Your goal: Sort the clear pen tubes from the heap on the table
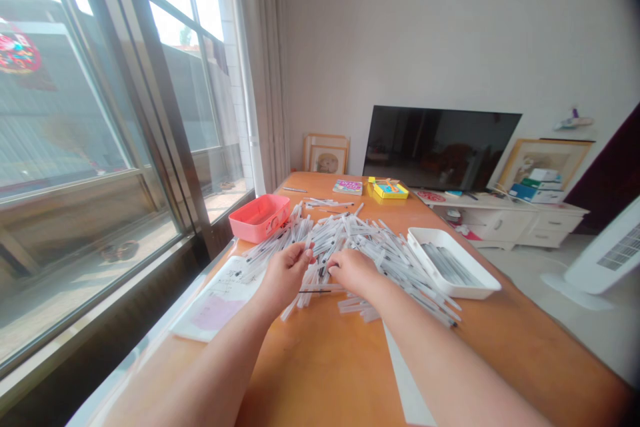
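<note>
A big heap of clear plastic pens [350, 240] lies spread over the orange wooden table [320, 360]. My left hand [286, 273] rests at the heap's near left edge, its fingers curled round a pen. My right hand [353, 271] sits just beside it on the heap, fingers bent down and pinched on the same spot. What the right fingers grip is hidden under the hand. A white tray [453, 260] holding several pens stands right of the heap. A pink tray [260, 217] stands at the heap's far left.
A sheet of paper [220, 297] lies at the table's left edge by the large window [100, 113]. Small books and a yellow box [387, 188] sit at the far end. Beyond are a television [435, 147], a white cabinet and a white fan [605, 253].
</note>
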### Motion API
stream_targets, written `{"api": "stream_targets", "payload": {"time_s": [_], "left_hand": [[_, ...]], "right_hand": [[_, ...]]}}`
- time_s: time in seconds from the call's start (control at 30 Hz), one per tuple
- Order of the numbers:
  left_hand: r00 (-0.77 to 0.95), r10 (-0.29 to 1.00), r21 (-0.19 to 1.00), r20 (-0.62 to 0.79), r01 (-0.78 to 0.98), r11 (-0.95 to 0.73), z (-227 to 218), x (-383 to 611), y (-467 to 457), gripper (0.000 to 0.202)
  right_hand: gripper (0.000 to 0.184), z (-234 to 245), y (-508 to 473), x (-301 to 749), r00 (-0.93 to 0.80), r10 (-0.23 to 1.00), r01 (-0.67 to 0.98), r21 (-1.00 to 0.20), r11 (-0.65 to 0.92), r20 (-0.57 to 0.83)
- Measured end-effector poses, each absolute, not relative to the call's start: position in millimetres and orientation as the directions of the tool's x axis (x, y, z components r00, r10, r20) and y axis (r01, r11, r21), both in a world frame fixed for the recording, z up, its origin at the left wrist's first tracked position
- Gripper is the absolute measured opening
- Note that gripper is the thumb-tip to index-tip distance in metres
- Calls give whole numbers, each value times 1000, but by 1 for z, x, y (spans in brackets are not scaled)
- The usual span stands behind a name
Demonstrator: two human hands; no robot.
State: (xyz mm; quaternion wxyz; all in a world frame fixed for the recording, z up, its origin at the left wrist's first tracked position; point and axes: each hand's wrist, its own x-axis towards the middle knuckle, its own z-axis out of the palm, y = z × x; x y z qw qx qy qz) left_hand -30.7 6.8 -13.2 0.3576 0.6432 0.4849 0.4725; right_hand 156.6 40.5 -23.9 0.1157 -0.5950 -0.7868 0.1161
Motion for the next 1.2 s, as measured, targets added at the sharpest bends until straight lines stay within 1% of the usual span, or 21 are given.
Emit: {"api": "stream_targets", "payload": {"time_s": [0.2, 0.37, 0.53, 0.7, 0.77, 0.83, 0.87, 0.9, 1.03, 1.2], "left_hand": [[89, 956, 909, 281, 294, -295, -21, -34, 11, 38], [93, 953, 908, 287, 292, -301, -26, -35, 13, 37], [95, 955, 907, 280, 300, -295, -25, -35, 12, 36], [130, 951, 901, 279, 307, -306, -21, -31, 8, 35], [162, 949, 896, 272, 316, -311, -20, -28, 5, 35], [204, 941, 882, 269, 340, -326, -17, -25, 1, 35], [229, 935, 872, 271, 352, -339, -16, -23, -2, 34], [258, 926, 862, 274, 362, -356, -14, -20, -5, 34], [356, 895, 834, 271, 377, -402, -6, -11, -20, 32], [442, 848, 767, 293, 422, -484, 2, -1, -35, 31]], "right_hand": [[22, -23, 43, 150, -276, 960, 911, -306, 277, 48], [17, -25, 45, 151, -300, 951, 888, -343, 306, 72], [8, -26, 47, 155, -308, 945, 835, -445, 324, 110], [8, -22, 42, 165, -257, 958, 759, -587, 283, 131], [7, -17, 35, 170, -218, 970, 663, -714, 226, 105], [7, -9, 25, 177, -171, 983, 472, -870, 143, 69], [8, -4, 18, 180, -149, 987, 366, -924, 109, 57], [10, 2, 11, 183, -129, 990, 287, -953, 91, 55], [10, 20, -20, 195, -89, 992, 157, -982, 101, 88], [15, 20, -45, 205, -24, 992, 50, -991, 124, 123]]}}
